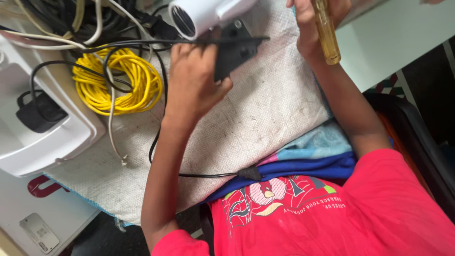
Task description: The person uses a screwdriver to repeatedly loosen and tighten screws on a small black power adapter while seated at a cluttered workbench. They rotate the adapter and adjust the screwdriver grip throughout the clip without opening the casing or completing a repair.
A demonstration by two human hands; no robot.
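Note:
My left hand (194, 76) grips the black handle (235, 50) of a white hair dryer (204, 14), whose round grille faces left. The dryer rests at the top of a woven sackcloth mat (265, 109). Its black cord (208, 175) loops down past my left forearm to a strain relief near my red shirt. My right hand (310, 21), to the right of the dryer, is closed around a screwdriver with a clear yellow handle (327, 35); the shaft is out of view past the top edge.
A coil of yellow cable (118, 80) lies left of my left hand. Tangled black and white cords (85, 19) fill the top left. A white plastic casing (47, 142) holds a black plug (38, 111). Blue cloth (322, 147) lies under the mat. A phone (40, 232) lies at the bottom left.

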